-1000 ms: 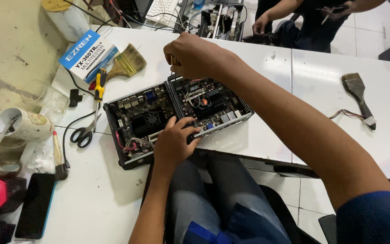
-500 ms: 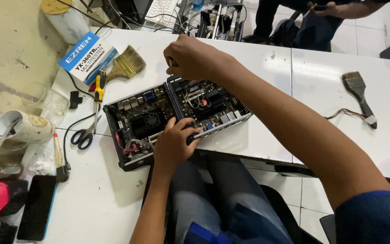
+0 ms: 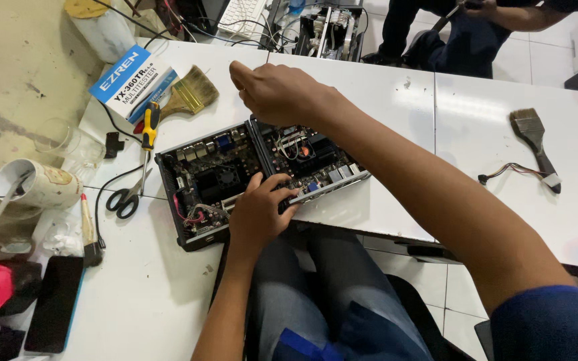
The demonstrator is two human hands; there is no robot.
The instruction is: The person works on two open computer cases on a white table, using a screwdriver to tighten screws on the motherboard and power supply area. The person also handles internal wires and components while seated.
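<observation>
An opened small computer case (image 3: 205, 177) lies on the white table (image 3: 382, 87), its dark circuit boards, wires and ports exposed in two halves. My left hand (image 3: 259, 214) grips the case's near edge, fingers curled over the front rim. My right hand (image 3: 275, 90) hovers over the far edge where the two halves meet, fingers pinched together; whether a small tool sits between them is hidden.
Left of the case lie black scissors (image 3: 125, 197), a yellow-handled screwdriver (image 3: 150, 127), a paint brush (image 3: 188, 93) and a blue and white box (image 3: 132, 80). A second brush (image 3: 533, 137) and a wire bundle (image 3: 513, 170) lie at right. Another person (image 3: 463, 33) sits beyond the table.
My right hand has shifted slightly left over the case's far edge. My left hand stays on the near rim.
</observation>
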